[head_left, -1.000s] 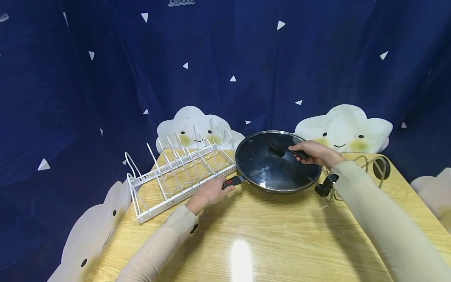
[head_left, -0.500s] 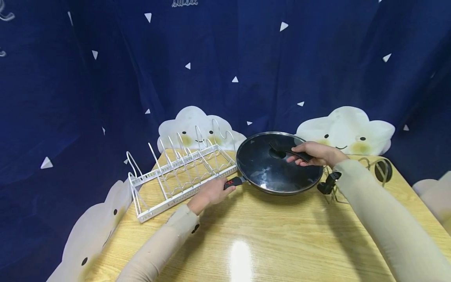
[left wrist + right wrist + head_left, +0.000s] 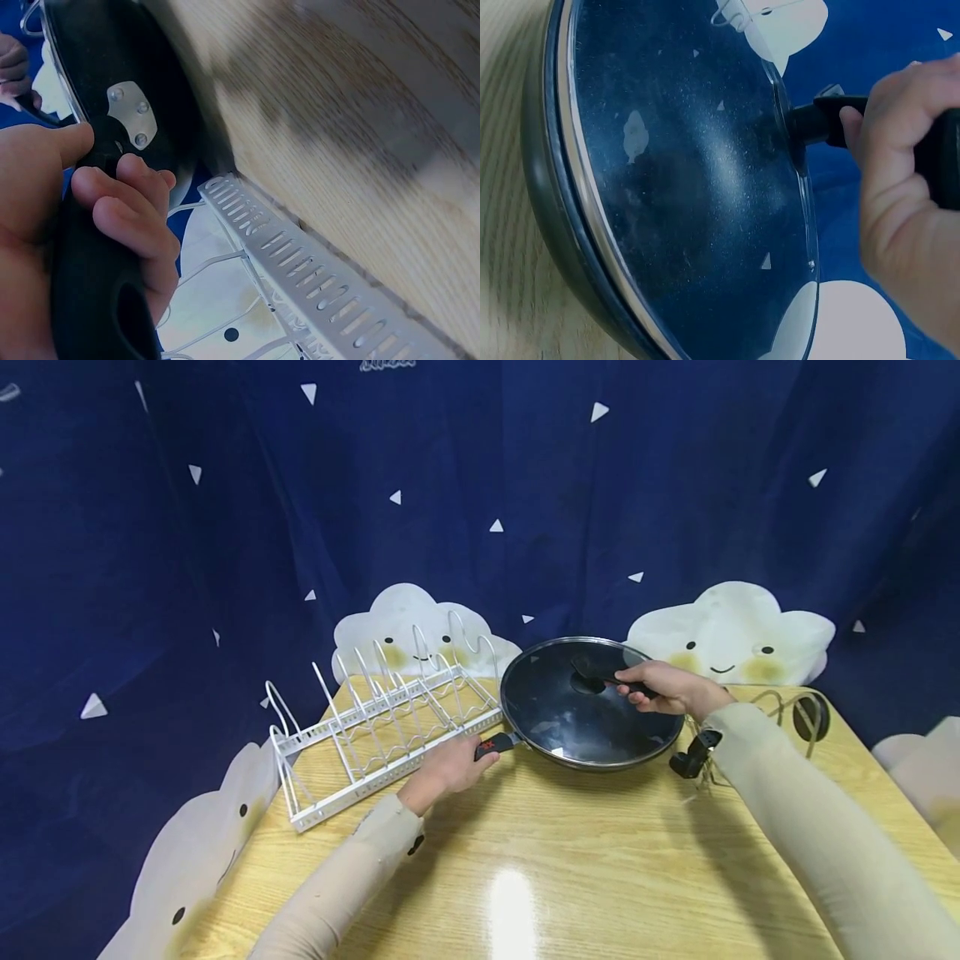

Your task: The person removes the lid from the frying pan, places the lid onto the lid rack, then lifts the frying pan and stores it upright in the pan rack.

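Note:
A black frying pan point(image 3: 570, 758) with a glass lid point(image 3: 577, 714) stands on the wooden table point(image 3: 570, 860), behind the middle. My left hand point(image 3: 448, 767) grips the pan's black handle point(image 3: 495, 746), fingers curled round it point(image 3: 112, 217). My right hand point(image 3: 663, 685) grips the lid's long black handle point(image 3: 600, 675) above the lid's centre; in the right wrist view the lid point(image 3: 682, 180) looks tilted up off the pan's rim point(image 3: 562, 247) on the far side. A white wire rack point(image 3: 375, 727) stands just left of the pan, its perforated rail point(image 3: 315, 277) close to my left hand.
A wire stand with a black clip point(image 3: 693, 756) and a round black piece point(image 3: 812, 717) sits right of the pan. Dark blue cloth with cloud cut-outs point(image 3: 731, 631) backs the table. The table's near half shows bare wood.
The view shifted slightly. Both hands keep their grips on the pan handle and the lid handle; pan and lid stay in about the same place.

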The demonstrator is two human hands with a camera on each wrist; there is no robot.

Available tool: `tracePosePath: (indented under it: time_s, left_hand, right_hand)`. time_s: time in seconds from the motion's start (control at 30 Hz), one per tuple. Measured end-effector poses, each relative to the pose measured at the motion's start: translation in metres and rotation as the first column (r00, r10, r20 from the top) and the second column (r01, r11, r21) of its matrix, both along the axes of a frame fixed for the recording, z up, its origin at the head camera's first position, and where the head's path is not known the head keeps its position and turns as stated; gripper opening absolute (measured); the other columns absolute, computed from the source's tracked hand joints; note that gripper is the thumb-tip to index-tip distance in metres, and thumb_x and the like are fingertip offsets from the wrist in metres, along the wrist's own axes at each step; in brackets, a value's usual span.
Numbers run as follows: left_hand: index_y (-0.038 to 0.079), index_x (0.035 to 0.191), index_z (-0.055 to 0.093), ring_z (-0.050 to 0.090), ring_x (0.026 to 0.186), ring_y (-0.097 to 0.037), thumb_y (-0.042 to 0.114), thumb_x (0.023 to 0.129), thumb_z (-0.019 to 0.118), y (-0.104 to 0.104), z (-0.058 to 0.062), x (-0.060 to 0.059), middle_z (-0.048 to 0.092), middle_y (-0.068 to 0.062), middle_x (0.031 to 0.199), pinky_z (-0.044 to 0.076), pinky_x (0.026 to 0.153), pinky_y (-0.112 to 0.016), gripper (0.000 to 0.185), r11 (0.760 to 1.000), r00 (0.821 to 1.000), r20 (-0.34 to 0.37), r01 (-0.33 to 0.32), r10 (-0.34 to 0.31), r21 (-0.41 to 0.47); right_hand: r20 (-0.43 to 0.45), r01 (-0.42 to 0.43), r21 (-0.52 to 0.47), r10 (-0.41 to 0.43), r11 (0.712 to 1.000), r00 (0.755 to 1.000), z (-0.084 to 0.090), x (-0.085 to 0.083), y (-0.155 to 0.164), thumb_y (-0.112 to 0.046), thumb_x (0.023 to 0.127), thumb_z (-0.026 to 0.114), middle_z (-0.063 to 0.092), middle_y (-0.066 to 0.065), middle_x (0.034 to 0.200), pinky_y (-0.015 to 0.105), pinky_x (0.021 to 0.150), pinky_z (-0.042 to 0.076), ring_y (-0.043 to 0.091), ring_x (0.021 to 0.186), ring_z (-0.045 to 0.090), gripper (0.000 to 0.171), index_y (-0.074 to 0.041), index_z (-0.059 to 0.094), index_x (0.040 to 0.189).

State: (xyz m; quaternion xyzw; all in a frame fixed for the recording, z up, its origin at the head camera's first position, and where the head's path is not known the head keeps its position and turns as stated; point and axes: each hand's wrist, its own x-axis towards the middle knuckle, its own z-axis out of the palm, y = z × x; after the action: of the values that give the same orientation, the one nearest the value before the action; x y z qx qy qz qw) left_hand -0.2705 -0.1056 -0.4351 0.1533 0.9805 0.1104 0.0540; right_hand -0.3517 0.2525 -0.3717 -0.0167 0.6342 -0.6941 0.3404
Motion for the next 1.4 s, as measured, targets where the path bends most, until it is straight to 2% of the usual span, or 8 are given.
tracePosePath:
  time_s: [0.37, 0.67, 1.03, 1.2, 1.3, 1.4]
  left_hand:
    - [0.018, 0.079, 0.051, 0.046, 0.054, -0.016, 0.052, 0.095, 0.047, 0.001, 0.003, 0.001, 0.049, 0.0, 0.067, 0.034, 0.046, -0.03, 0.038, 1.0, 1.0, 0.009, -0.005, 0.005, 0.007]
    - [0.018, 0.079, 0.051, 0.046, 0.056, -0.016, 0.054, 0.094, 0.045, 0.002, 0.004, 0.002, 0.05, 0.001, 0.068, 0.035, 0.047, -0.03, 0.04, 1.0, 1.0, 0.007, -0.009, 0.009, 0.002]
    - [0.016, 0.075, 0.052, 0.047, 0.055, -0.017, 0.052, 0.094, 0.047, 0.001, 0.004, 0.001, 0.05, 0.0, 0.067, 0.036, 0.048, -0.031, 0.041, 1.0, 1.0, 0.016, -0.012, 0.012, 0.007]
    - [0.017, 0.076, 0.052, 0.047, 0.055, -0.016, 0.054, 0.094, 0.046, 0.001, 0.003, 0.001, 0.05, 0.0, 0.067, 0.036, 0.048, -0.031, 0.042, 1.0, 1.0, 0.02, -0.007, 0.007, -0.001]
    - [0.017, 0.077, 0.052, 0.047, 0.055, -0.016, 0.054, 0.094, 0.046, 0.001, 0.003, 0.001, 0.05, 0.0, 0.067, 0.036, 0.048, -0.03, 0.042, 1.0, 1.0, 0.021, -0.005, 0.005, -0.003]
    - [0.016, 0.077, 0.052, 0.047, 0.055, -0.017, 0.053, 0.095, 0.047, 0.0, 0.004, 0.001, 0.05, 0.0, 0.067, 0.036, 0.048, -0.031, 0.041, 1.0, 1.0, 0.023, -0.005, 0.005, 0.0]
  right_hand:
    - [0.03, 0.057, -0.011, -0.057, 0.998, 0.998, 0.003, 0.006, -0.009, -0.014, 0.103, 0.034, 0.05, -0.001, 0.067, 0.014, 0.043, 0.035, 0.002, 0.046, 0.041, 0.027, 0.008, 0.037, 0.118]
    - [0.047, 0.103, 0.01, -0.103, 0.995, 0.994, 0.002, 0.008, -0.016, -0.018, 0.104, 0.036, 0.05, -0.002, 0.066, 0.014, 0.042, 0.035, 0.002, 0.045, 0.04, 0.032, 0.008, 0.036, 0.122]
    - [0.041, 0.126, -0.02, -0.125, 0.992, 0.991, 0.002, 0.01, -0.021, -0.016, 0.104, 0.034, 0.054, 0.001, 0.068, 0.017, 0.047, 0.04, 0.005, 0.05, 0.045, 0.027, 0.007, 0.039, 0.116]
    - [0.095, 0.104, -0.07, -0.097, 0.992, 0.991, 0.003, 0.01, -0.021, -0.014, 0.104, 0.032, 0.063, 0.006, 0.074, 0.018, 0.054, 0.049, 0.009, 0.057, 0.056, 0.024, 0.005, 0.044, 0.107]
    - [0.135, 0.085, -0.13, -0.067, 0.988, 0.989, 0.005, 0.011, -0.02, -0.013, 0.104, 0.029, 0.067, 0.01, 0.083, 0.019, 0.059, 0.051, 0.011, 0.061, 0.06, 0.024, 0.006, 0.043, 0.107]
    - [0.16, 0.088, -0.178, -0.06, 0.98, 0.985, 0.006, 0.013, -0.02, -0.011, 0.104, 0.027, 0.068, 0.013, 0.089, 0.018, 0.057, 0.051, 0.011, 0.06, 0.06, 0.023, 0.007, 0.041, 0.109]
